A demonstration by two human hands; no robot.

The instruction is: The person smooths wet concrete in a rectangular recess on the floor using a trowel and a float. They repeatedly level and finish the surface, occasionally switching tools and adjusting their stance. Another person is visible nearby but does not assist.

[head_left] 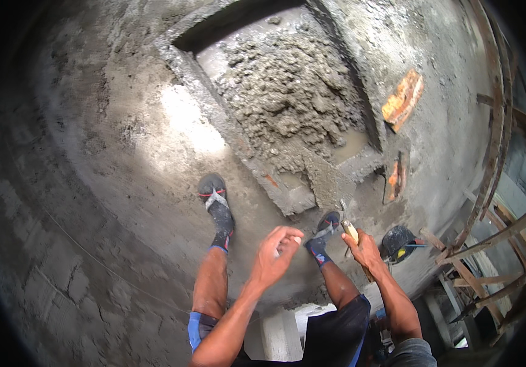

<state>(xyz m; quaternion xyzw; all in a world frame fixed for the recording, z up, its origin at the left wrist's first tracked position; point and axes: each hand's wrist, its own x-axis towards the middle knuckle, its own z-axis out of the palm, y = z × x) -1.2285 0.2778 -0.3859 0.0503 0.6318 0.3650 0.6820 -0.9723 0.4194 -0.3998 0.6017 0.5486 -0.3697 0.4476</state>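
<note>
At far left, rough grey cement (30,269), dim and streaked, giving way to a glaring patch of light (189,122). Next, a left foot (219,214) in dark sock and strapped sandal, toes pointing away from the body. Just beyond, a low-walled trough (219,113), set at a slant and heaped with lumpy wet grey mortar (293,92), murky water (351,144) pooled in the near right corner. Closer in, the left hand (272,254), fingers curled toward the thumb; cannot tell whether bare of any load or clasping something small. Then a trowel (330,183), broad blade coated in mortar, over the near wall of the trough; cannot tell whether resting there or held just above. Below the blade, a right foot (319,246), also in sock and sandal. Beside it, the right hand (365,252), clamped around the trowel's pale handle (351,232). Further right, two broken orange bricks (403,101) near the trough's outer wall, and a black bucket (391,248) lower down. At far right, crossing wooden poles (489,244)
</note>
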